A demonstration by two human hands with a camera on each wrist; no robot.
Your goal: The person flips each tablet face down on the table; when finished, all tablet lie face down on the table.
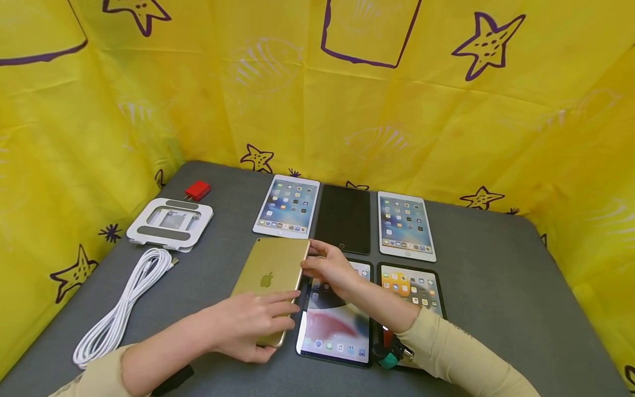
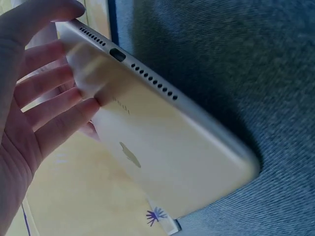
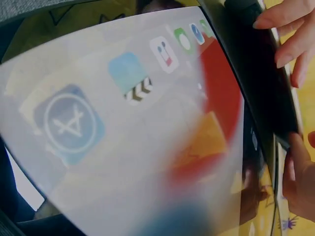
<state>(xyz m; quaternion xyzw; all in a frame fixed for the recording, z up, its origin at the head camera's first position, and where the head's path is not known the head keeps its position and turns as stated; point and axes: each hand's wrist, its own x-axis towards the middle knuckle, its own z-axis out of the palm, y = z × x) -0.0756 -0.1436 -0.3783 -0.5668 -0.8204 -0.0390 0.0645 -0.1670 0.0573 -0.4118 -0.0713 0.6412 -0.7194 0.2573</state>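
Observation:
A gold tablet stands tilted with its back toward the head camera and its right edge raised. My left hand holds it by the lower right corner, thumb at the bottom edge and fingers over the back. The left wrist view shows its charging port and speaker holes on the gold tablet's edge. My right hand pinches the upper right edge with thumb and fingers. Under my right forearm lies a lit tablet; farther right is another lit tablet, partly covered by the sleeve.
Behind are a white tablet, a dark-screened tablet and a second white tablet. On the left lie a white folding stand, a red charger plug and a coiled white cable. A yellow cloth surrounds the table.

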